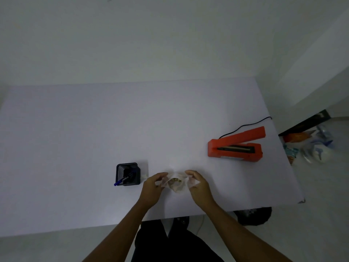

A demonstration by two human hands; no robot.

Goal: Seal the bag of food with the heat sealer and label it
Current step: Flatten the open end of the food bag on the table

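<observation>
Clear plastic, the bag of food (176, 183) is gripped at its two upper corners by the left hand (152, 188) and the right hand (200, 187) low in the frame's centre, above the white table (94, 129), between a black pen holder (128, 173) and an orange heat sealer (236, 145) whose arm is raised.

White table (94, 138): orange heat sealer (236, 146) (lid raised) right, black pen holder (128, 173) near front.
</observation>
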